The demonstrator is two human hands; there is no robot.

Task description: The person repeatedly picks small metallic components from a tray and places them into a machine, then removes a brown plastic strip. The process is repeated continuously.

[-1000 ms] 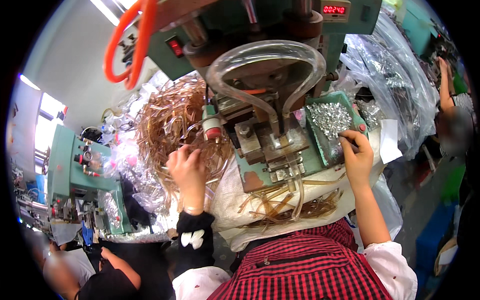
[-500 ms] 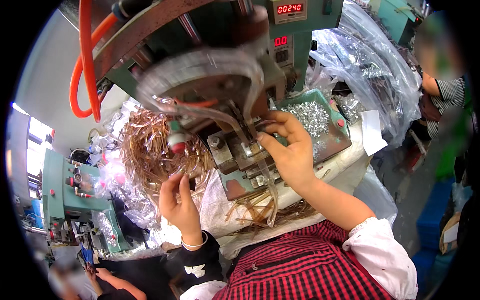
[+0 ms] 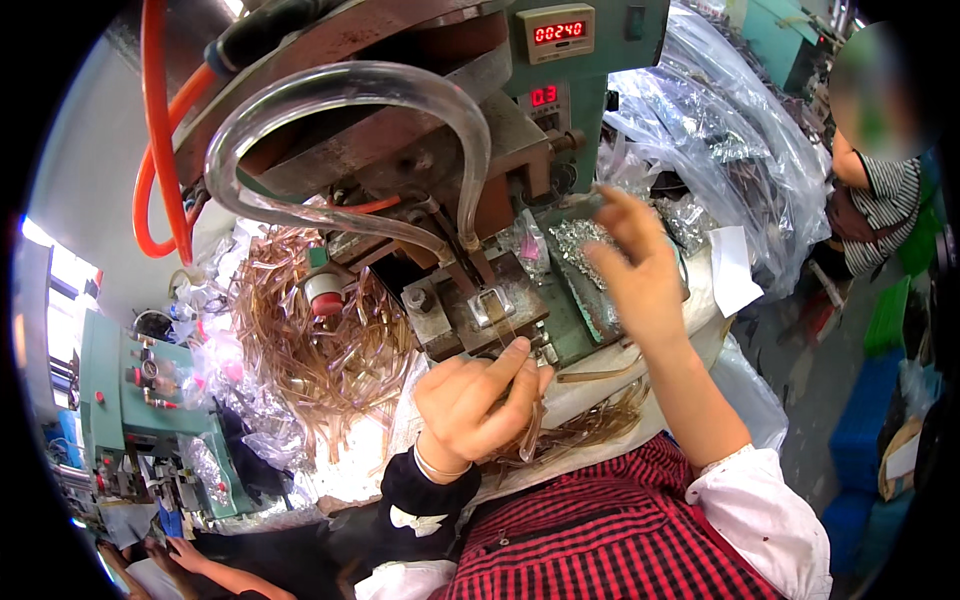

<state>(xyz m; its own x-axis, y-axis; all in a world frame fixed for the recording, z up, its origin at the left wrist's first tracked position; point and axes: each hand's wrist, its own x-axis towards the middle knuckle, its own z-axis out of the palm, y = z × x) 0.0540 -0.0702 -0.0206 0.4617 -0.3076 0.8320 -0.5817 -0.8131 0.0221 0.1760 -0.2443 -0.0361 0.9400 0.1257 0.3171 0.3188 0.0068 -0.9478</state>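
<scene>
My left hand is closed in a pinch at the front of the press's metal die block. Between its thumb and forefinger is a translucent brownish plastic strip, its lower end hanging below the hand. The strip's upper end reaches a small shiny metal piece seated in the die. My right hand hovers beside the green tray, near its small silver metal pieces. Its fingers are apart, slightly blurred, and I see nothing in them.
A clear looped hose arches over the die. Left of it are a red push button and a heap of brown strips. Clear plastic sheeting lies at the right. A person in a striped top is beyond; another person's arm shows lower left.
My left hand has moved right to the die and now pinches the strip. My right hand has left the die and moved right, toward the tray. The blurred hose is now sharp.
</scene>
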